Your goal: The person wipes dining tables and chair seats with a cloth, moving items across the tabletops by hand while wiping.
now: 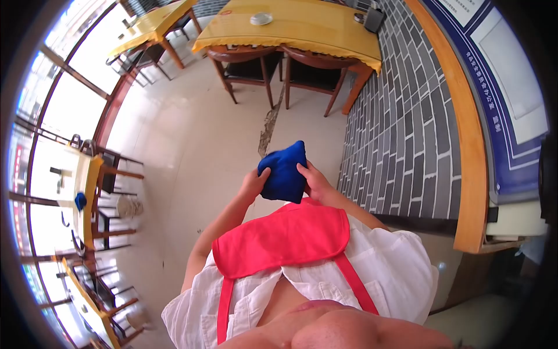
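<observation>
A folded blue cloth (283, 173) is held up in front of my red apron (285, 238), above the tiled floor. My left hand (254, 183) grips its left edge, with the thumb on top and the other fingers hidden beneath. At the opposite edge, my right hand (315, 181) pinches the cloth in the same way, thumb showing on the near face. One corner of the cloth points up and away from me.
Ahead stands a table with a yellow cover (314, 29), a small dish (261, 19) and two dark chairs (319, 72). A grey brick wall (407, 116) runs along the right. More tables and chairs line the windows at left; another blue cloth (80, 201) lies on one table.
</observation>
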`<state>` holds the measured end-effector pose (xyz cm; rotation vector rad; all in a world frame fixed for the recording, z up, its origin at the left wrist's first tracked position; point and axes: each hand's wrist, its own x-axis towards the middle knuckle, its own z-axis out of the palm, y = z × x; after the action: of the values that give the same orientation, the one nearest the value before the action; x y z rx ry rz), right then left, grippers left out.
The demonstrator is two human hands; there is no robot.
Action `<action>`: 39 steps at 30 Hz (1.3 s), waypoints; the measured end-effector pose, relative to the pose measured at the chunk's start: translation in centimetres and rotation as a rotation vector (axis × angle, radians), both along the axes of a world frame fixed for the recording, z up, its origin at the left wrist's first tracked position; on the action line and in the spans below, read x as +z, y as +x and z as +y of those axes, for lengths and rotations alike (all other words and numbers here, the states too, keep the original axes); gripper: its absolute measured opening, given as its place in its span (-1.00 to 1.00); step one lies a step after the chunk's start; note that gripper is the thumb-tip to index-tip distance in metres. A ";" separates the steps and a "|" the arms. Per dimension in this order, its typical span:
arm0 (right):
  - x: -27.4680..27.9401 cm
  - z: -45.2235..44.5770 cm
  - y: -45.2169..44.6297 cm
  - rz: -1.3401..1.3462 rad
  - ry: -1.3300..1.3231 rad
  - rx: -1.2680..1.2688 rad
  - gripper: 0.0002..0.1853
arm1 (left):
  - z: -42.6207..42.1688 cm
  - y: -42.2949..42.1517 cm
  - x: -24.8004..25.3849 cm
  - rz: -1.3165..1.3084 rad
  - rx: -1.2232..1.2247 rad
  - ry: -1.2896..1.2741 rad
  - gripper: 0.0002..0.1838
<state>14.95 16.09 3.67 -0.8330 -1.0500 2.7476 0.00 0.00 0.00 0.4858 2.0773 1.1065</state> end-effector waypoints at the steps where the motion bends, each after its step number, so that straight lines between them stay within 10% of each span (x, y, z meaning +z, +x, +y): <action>1: -0.2 0.7 0.4 -0.021 0.005 -0.040 -0.48 | 1.6 -0.4 0.9 0.131 -0.123 -0.088 -0.52; 4: -3.7 3.0 -4.2 -0.060 -0.099 -0.122 -0.50 | 5.4 -7.1 1.0 0.275 -0.339 -0.308 -0.53; 26: -0.9 41.7 -29.2 -0.149 0.122 -0.831 -0.55 | 51.6 -32.0 7.6 0.148 -0.662 0.368 -0.57; 35: 3.0 57.7 -30.1 -0.149 0.664 -1.264 -0.50 | 66.1 -33.1 9.4 0.145 -1.038 0.626 -0.25; 39: -7.9 73.6 -27.3 -0.816 1.520 -1.007 -0.40 | 71.3 -35.8 2.7 0.244 -1.078 0.539 -0.14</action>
<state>-12.39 89.65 -4.20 -1.4137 -1.6236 0.3818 -35.85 71.32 2.70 1.7998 1.2713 0.8978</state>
